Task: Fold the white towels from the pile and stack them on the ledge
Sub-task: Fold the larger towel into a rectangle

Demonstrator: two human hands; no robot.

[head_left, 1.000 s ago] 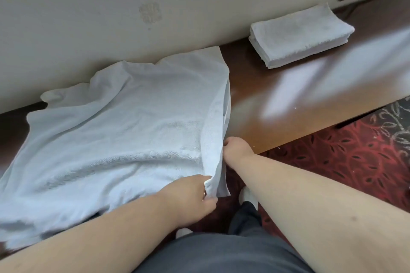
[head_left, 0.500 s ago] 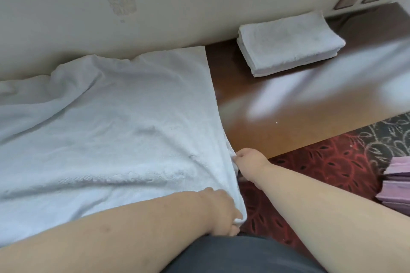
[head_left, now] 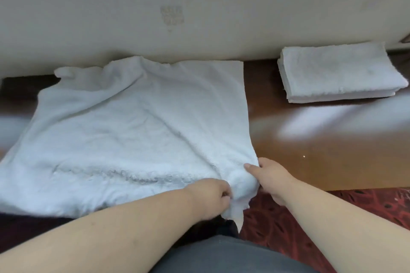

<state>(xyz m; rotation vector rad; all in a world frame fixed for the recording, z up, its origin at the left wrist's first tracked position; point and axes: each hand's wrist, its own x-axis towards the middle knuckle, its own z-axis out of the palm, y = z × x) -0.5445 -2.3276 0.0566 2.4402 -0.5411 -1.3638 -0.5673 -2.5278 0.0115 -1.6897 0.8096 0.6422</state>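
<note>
Both hands have a grip on the near right corner of the spread towel. In the head view, the left hand bunches the cloth in curled fingers, and the right hand pinches the edge just beside it, thumb on top. The towel lies open and rumpled on the brown ledge, its far edge against the wall, its near corner hanging off the front. A stack of folded towels sits well apart to the right, by the wall. The step in hand looks like starting the first fold. Next, the hands likely need to separate along an edge, lift it, and carry it across to meet the opposite edge, keeping the corners matched.
</note>
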